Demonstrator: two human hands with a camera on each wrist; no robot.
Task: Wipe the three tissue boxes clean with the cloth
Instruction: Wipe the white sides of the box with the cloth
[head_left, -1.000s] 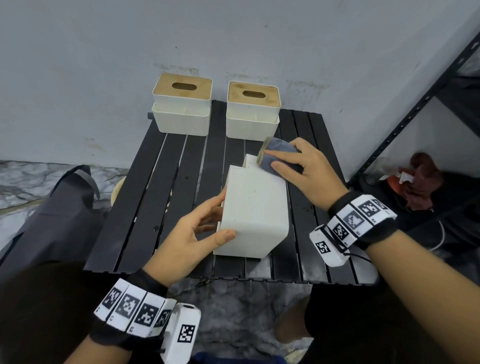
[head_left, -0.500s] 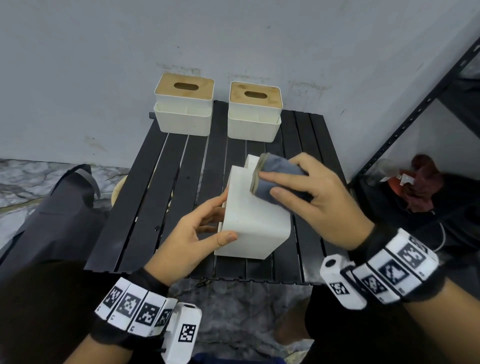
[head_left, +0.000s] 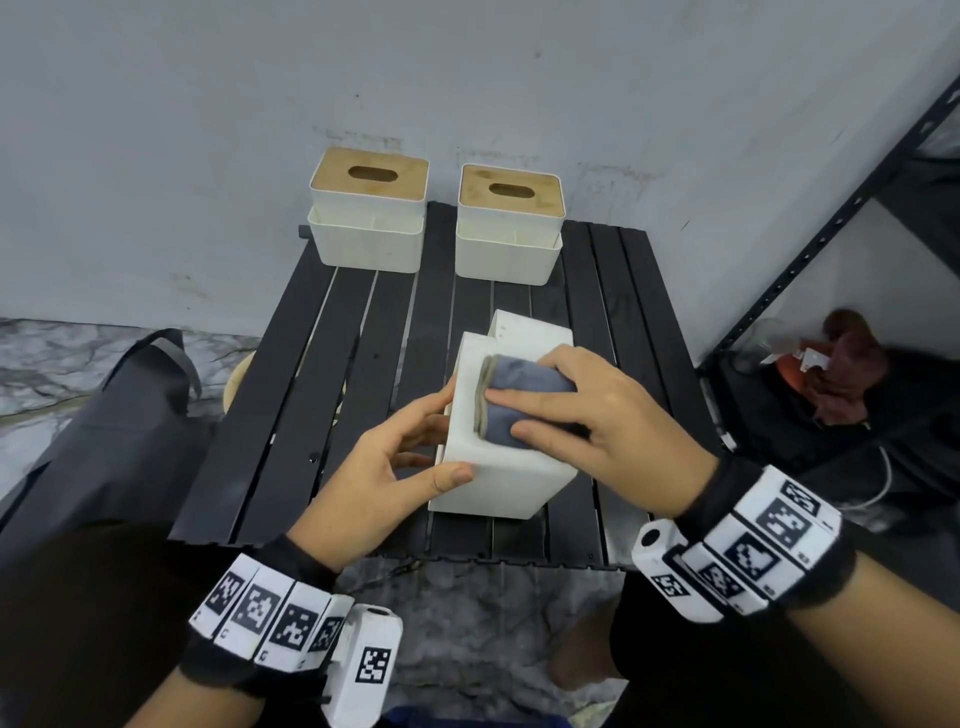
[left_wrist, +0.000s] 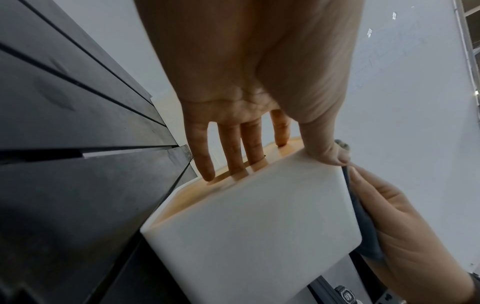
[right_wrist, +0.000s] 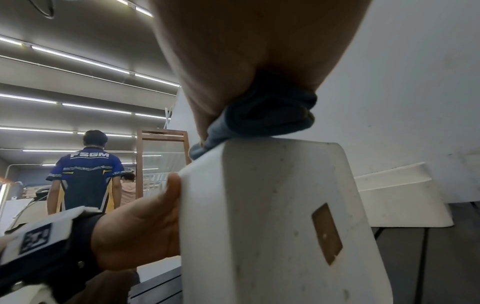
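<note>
**Box 1 of 3, mid-wipe on its upturned side**

While your left hand (head_left: 379, 467) steadied the tipped tissue box (head_left: 501, 478) near the front edge of the slatted table (head_left: 291, 395), your right hand (head_left: 597, 421) pressed the folded blue-grey cloth (head_left: 519, 400) flat on the box's top-facing white wall. L grip: thumb hooked over the near top edge, fingers (left_wrist: 228, 150) laid straight along the wooden lid face, so the box was clamped btwn thumb & fingers. R grip: fingers extended over the cloth, thumb side tucked under a fold, holding it pinned to the box, not bunched in a fist.

Step in hand, as I read it: wiping the first box, one face only. The other two boxes, rear-left box (head_left: 366, 213) & rear-right box (head_left: 511, 226), sat upright against the wall, well apart from your hands; whether they'd been cleaned can't be told.

Next move prob. called for dragging the cloth along the face w/ steady downward pressure, L hand bracing vs. sliding, then rotating the box to expose an unwiped side.
</note>
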